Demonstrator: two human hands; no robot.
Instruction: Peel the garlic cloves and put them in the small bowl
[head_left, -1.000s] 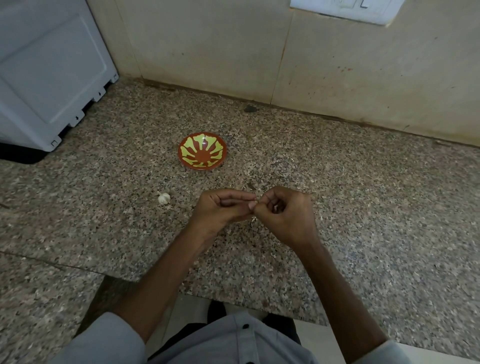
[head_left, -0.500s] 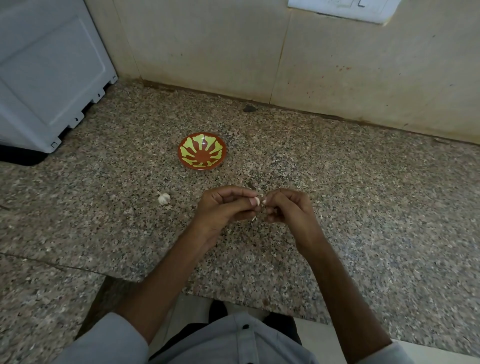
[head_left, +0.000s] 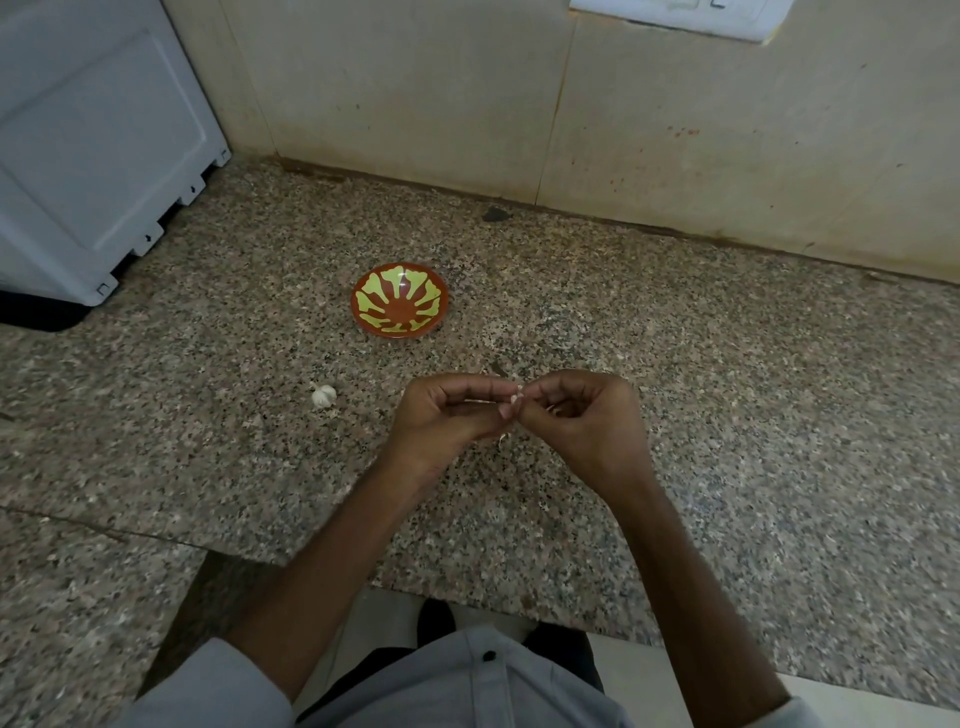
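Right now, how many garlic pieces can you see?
2. A loose garlic piece lies on the counter, left of the hands; a small clove is pinched between left hand and right hand. More may hide behind fingers.

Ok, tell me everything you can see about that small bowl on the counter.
The small bowl is round and shallow, reddish-brown with yellow-green petal shapes fanning out from its centre, and glossy like glazed ceramic. It sits upright on the speckled stone counter, and nothing shows inside it. Only the counter touches it: the left hand and right hand are on its near side, apart from it.
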